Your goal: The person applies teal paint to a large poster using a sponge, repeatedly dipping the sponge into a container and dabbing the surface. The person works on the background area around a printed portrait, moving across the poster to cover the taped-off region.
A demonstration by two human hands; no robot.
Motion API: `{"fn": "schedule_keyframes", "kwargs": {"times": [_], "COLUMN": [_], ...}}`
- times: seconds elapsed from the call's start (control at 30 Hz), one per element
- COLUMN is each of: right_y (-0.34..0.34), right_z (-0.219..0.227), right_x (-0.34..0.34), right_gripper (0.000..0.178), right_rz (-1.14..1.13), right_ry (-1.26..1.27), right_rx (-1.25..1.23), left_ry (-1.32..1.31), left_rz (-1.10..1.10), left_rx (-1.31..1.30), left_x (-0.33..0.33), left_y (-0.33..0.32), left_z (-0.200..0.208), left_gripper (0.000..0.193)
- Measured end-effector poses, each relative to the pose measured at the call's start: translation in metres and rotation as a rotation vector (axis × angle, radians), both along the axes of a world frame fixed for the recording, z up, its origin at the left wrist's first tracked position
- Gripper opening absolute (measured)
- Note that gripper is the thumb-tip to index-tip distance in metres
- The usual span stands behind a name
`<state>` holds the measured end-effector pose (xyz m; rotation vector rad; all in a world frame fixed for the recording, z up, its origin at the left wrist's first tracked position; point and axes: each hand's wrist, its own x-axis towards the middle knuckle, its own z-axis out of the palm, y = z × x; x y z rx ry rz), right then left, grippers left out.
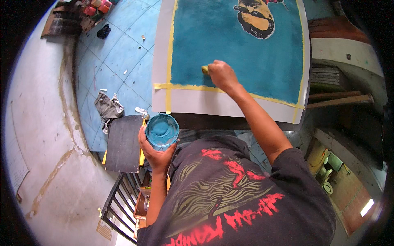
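Observation:
My left hand (pixel 156 152) is wrapped round a round tub of blue paint (pixel 162 129), with its open top facing up. In my right hand (pixel 223 75) is a small yellow-green piece that looks like a sponge (pixel 205 69), mostly covered by my fingers. It rests at or just over the blue painted area of a large white sheet (pixel 193 100), near the lower left part. Yellow masking tape (pixel 197 87) borders the blue. Near the top of the sheet is a painted figure (pixel 256 22) in black, cream and white.
The sheet lies on a dark table (pixel 213 119). To the left of the tub stands a black-topped stool (pixel 124 143), with a grey rag (pixel 108 107) beyond it. A black railing (pixel 119 199) is at the lower left. Wooden planks (pixel 340 100) lie to the right.

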<state>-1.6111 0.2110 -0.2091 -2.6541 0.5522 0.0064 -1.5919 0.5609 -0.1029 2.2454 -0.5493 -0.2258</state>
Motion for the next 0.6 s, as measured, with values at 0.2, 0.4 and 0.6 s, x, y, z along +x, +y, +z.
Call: {"fn": "schedule_keyframes", "kwargs": {"times": [0.2, 0.4, 0.6], "right_y": [0.017, 0.0, 0.015], "right_z": [0.02, 0.021, 0.032], "right_x": [0.021, 0.028, 0.039], "right_gripper": [0.017, 0.019, 0.016], "right_rz": [-0.241, -0.321, -0.261], "right_ry": [0.122, 0.072, 0.102], "right_rx": [0.383, 0.412, 0.445], "left_ry": [-0.012, -0.01, -0.042], "left_rz": [0.008, 0.027, 0.017], "left_rx": [0.036, 0.015, 0.041], "left_x": [-0.001, 0.001, 0.005], "left_y": [0.004, 0.008, 0.009], "left_z": [0.002, 0.0, 0.002], "left_gripper": [0.108, 0.108, 0.108]}}
